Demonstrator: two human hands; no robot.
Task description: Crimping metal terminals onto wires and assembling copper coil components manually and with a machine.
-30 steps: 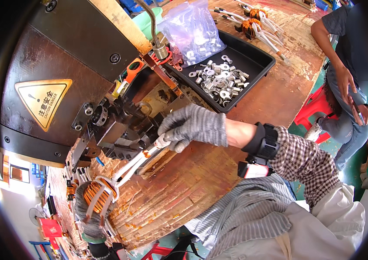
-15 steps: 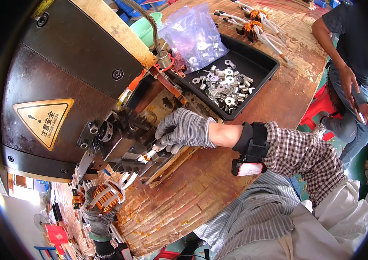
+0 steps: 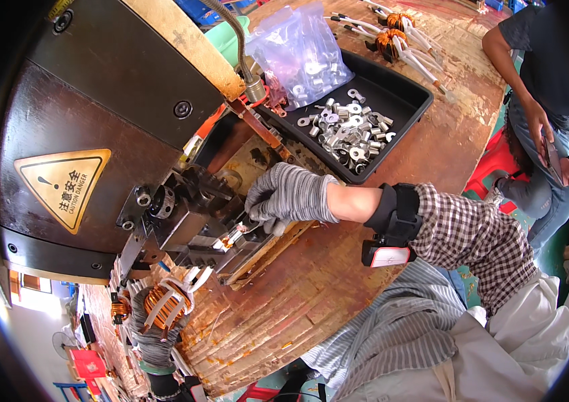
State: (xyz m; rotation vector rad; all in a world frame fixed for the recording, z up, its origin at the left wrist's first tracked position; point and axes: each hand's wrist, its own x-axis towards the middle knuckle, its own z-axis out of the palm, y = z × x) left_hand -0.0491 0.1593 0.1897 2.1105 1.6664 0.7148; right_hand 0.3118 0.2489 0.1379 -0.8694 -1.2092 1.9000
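My right hand [image 3: 291, 197], in a grey knitted glove, is closed in a pinch at the jaws of a dark metal press [image 3: 187, 228]. Its fingertips hold the ring end of a silver ring terminal [image 3: 234, 236], whose barrel lies between the jaws; bare copper strands show beside it. At the lower left, my left hand [image 3: 155, 345], also gloved in grey, is wrapped round a copper-wound toroidal coil [image 3: 166, 305] with white sleeved leads. Most of the left fingers are hidden behind the coil.
Loose ring terminals [image 3: 351, 127] and a clear plastic bag [image 3: 301, 57] of them lie in a black tray [image 3: 398, 134]. More coils [image 3: 392, 43] rest at the back of the wooden table [image 3: 264, 315]. A seated person [image 3: 552, 134] with a phone is at the right.
My right hand has shifted slightly right and up, still pinching the terminal. The left hand and coil stay nearly in place. The seated person's phone has tilted.
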